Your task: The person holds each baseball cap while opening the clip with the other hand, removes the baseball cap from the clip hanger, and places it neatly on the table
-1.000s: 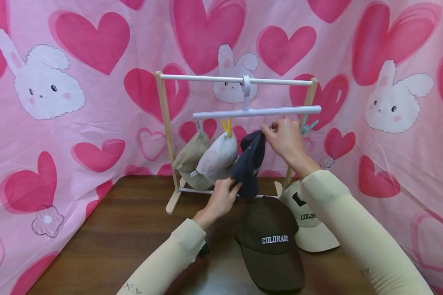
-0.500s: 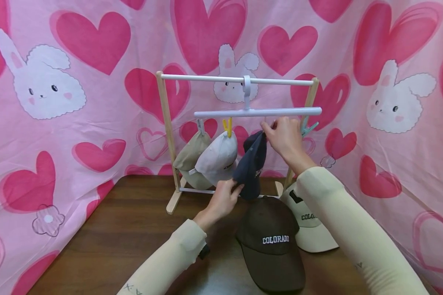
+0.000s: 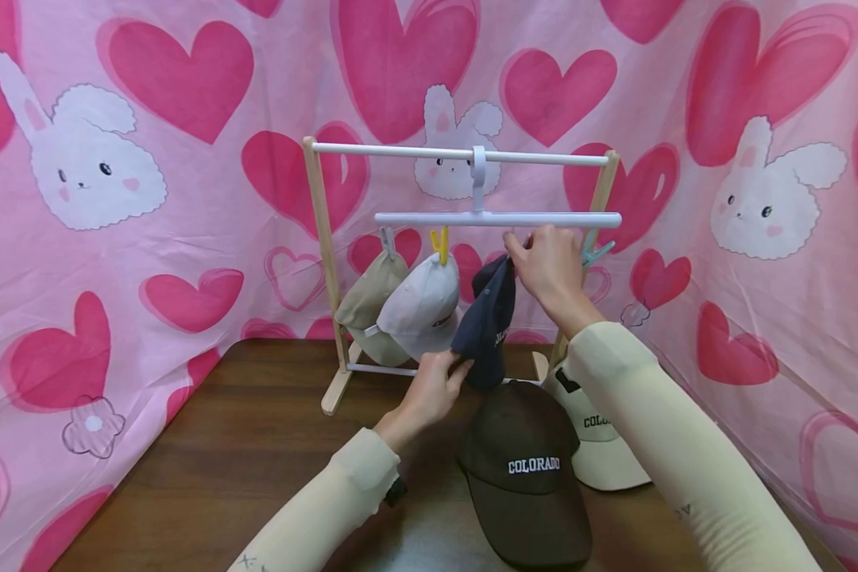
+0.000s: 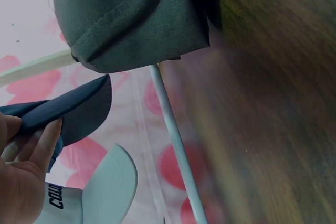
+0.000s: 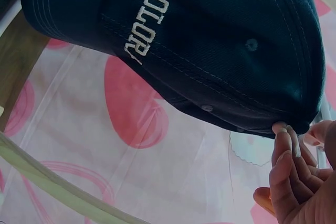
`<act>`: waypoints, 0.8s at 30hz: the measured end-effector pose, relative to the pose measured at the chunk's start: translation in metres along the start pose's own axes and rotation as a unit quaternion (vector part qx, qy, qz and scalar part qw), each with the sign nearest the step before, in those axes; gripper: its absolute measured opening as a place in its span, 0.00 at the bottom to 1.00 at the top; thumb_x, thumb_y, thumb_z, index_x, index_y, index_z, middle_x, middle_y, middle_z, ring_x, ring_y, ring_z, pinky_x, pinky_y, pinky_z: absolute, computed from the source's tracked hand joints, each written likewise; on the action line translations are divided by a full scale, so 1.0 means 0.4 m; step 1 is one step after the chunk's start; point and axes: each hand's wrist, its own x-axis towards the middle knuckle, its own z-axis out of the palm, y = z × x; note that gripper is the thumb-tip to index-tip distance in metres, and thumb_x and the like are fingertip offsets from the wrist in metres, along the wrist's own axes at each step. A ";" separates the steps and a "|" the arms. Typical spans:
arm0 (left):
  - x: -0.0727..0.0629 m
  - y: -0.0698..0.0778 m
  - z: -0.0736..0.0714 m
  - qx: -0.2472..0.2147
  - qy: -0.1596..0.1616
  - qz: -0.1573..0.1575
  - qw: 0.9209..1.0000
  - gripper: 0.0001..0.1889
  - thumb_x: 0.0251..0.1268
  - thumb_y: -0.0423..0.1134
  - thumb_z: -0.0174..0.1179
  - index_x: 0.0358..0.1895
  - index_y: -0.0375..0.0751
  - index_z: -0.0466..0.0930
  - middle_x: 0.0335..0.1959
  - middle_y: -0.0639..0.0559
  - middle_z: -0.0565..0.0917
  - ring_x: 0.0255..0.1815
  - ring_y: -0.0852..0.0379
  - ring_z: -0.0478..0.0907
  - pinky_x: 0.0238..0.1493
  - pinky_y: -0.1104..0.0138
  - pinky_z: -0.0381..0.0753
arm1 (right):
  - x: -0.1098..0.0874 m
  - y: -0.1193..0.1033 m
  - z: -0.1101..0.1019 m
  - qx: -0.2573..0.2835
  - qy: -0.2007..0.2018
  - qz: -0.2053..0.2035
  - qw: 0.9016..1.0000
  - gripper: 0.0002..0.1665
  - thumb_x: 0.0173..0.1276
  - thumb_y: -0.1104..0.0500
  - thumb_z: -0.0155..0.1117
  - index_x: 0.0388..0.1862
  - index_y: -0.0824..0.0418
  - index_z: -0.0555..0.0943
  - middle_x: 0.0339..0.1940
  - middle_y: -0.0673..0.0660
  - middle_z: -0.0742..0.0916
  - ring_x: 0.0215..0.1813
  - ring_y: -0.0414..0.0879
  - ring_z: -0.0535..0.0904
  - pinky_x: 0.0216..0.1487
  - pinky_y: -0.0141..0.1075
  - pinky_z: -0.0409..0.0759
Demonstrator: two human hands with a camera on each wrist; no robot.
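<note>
A navy baseball cap (image 3: 488, 322) hangs tilted below the white hanger bar (image 3: 543, 219). My left hand (image 3: 429, 391) grips the cap's brim, thumb on one face and fingers on the other, as the left wrist view shows. At the top of the crown, my right hand (image 3: 552, 266) pinches the fabric just under the bar. White "COLOR" lettering on the cap (image 5: 210, 40) fills the right wrist view. Behind those fingers shows part of an orange piece (image 5: 263, 199). Left of the navy cap, a white cap (image 3: 422, 306) hangs from a yellow clothespin (image 3: 439, 245).
A khaki cap (image 3: 372, 306) hangs from a grey clothespin (image 3: 388, 241). A teal clothespin (image 3: 598, 253) sits near the bar's right end. The wooden rack (image 3: 319, 206) stands on the brown table (image 3: 257, 445). A dark brown cap (image 3: 522, 437) and a cream cap (image 3: 611, 457) lie in front.
The hanger bar has levelled, its right end dropping and its left end rising. The right hand and forearm have shifted slightly left. Both hands keep hold of the navy cap.
</note>
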 end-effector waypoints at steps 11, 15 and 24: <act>-0.006 -0.008 -0.008 -0.014 0.022 -0.008 1.000 0.08 0.74 0.35 0.62 0.48 0.38 0.88 0.40 0.47 0.90 0.35 0.59 0.80 0.39 0.66 0.78 | 0.007 0.004 0.010 0.012 -0.016 -0.005 1.000 0.28 0.77 0.44 0.59 0.26 0.64 0.85 0.20 0.59 0.84 0.19 0.52 0.76 0.18 0.40 0.71; -0.009 -0.009 -0.015 -0.011 0.024 -0.008 1.000 0.07 0.74 0.35 0.62 0.45 0.37 0.88 0.36 0.48 0.89 0.33 0.58 0.78 0.37 0.66 0.78 | 0.013 0.005 0.017 0.015 -0.020 -0.007 1.000 0.29 0.77 0.44 0.59 0.21 0.64 0.84 0.17 0.58 0.83 0.18 0.51 0.75 0.18 0.40 0.69; -0.015 -0.013 -0.036 -0.023 0.026 -0.023 0.999 0.07 0.75 0.35 0.61 0.37 0.37 0.85 0.20 0.57 0.70 0.26 0.56 0.71 0.30 0.68 0.71 | 0.017 0.009 0.020 0.021 -0.049 -0.001 0.999 0.29 0.77 0.43 0.58 0.25 0.64 0.85 0.18 0.59 0.83 0.20 0.51 0.78 0.20 0.39 0.73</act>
